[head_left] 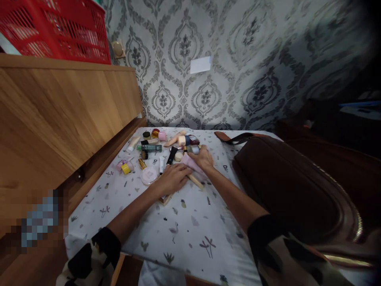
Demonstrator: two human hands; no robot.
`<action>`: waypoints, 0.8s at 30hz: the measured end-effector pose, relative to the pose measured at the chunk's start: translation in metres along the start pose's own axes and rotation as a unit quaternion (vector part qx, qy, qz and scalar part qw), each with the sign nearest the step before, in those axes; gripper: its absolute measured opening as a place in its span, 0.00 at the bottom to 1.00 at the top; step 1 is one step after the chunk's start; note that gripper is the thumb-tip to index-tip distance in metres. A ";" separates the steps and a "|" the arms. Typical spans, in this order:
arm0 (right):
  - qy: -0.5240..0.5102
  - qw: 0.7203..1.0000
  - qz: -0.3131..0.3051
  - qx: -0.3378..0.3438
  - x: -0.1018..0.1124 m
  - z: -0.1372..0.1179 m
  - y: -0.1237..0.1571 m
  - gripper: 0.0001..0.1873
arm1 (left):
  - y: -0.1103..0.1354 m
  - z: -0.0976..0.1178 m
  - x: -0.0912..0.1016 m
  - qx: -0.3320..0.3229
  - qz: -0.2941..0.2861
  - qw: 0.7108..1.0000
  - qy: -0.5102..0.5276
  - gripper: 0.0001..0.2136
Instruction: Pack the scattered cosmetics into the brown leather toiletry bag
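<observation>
My left hand point(174, 177) lies palm down on the white patterned cloth point(184, 226), fingers stretched over a thin wooden-handled item point(195, 181) and a flat palette edge point(164, 198). My right hand point(204, 158) is curled around a pale pink tube or pouch point(188, 161) among the cosmetics. Around both hands lie several makeup items: a round pink compact point(149, 175), a green bottle point(150, 148), a black tube point(172, 155), a gold lipstick point(142, 163) and small jars point(154, 133).
A dark brown bag point(285, 186) with a strap lies to the right on the cloth. A wooden cabinet point(65, 111) stands on the left with a red plastic crate point(56, 28) on top. Patterned wallpaper is behind.
</observation>
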State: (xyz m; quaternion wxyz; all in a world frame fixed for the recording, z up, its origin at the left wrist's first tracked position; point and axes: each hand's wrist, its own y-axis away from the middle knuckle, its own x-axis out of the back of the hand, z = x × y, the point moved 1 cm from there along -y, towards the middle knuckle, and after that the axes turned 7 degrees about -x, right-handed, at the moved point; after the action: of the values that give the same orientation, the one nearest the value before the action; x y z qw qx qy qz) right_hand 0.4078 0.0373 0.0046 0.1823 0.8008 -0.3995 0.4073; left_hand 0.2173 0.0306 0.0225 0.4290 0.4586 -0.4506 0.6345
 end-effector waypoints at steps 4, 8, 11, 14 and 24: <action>0.034 0.995 0.023 0.088 0.008 -0.004 0.000 0.26 | 0.008 -0.006 0.000 0.007 0.002 1.000 0.016 0.13; 0.058 0.980 0.028 0.186 0.014 -0.002 -0.003 0.30 | 0.021 -0.016 0.004 0.039 -0.006 0.999 -0.011 0.13; 0.068 0.976 -0.006 0.206 0.013 0.003 -0.007 0.29 | 0.042 -0.028 0.008 0.087 0.004 0.996 -0.033 0.14; 0.071 0.977 -0.022 0.200 0.010 0.009 -0.007 0.29 | 0.066 -0.043 0.011 0.126 0.021 0.990 -0.061 0.16; 0.139 0.975 0.042 0.170 0.022 0.027 0.046 0.25 | 0.115 -0.089 0.035 0.133 0.040 0.983 -0.117 0.11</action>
State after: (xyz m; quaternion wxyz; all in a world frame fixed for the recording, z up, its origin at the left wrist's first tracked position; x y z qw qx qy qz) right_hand 0.3926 -0.0180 0.0044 0.0798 0.7382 -0.3285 0.5837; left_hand 0.0821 0.0950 0.0203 0.2832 0.5640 -0.4273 0.6474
